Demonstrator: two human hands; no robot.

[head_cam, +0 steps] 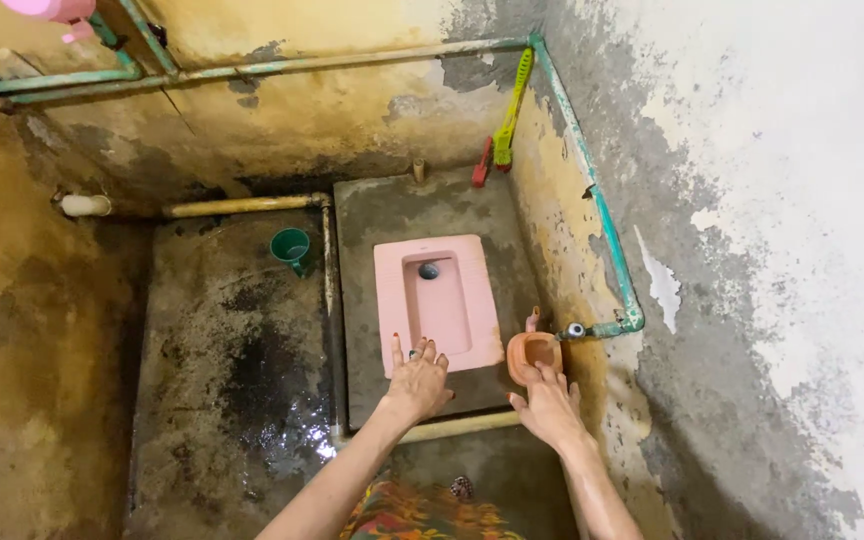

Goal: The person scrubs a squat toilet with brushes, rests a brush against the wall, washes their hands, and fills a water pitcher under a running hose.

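Observation:
A pink squat toilet pan (439, 300) is set into a raised concrete platform (372, 330). My left hand (417, 380) rests with fingers spread on the pan's near edge. My right hand (547, 400) grips a small orange-brown scoop (534, 352), held just under a tap (576, 329) at the end of a green pipe (612, 250) on the right wall. Whether water is running I cannot tell.
A green mug (291, 246) stands on the wet, dark lower floor (242, 370) to the left. A brush with a yellow-green handle (507, 125) and a red brush (481, 165) hang in the far corner. Stained walls close in on three sides; a floor drain (461, 487) is near my feet.

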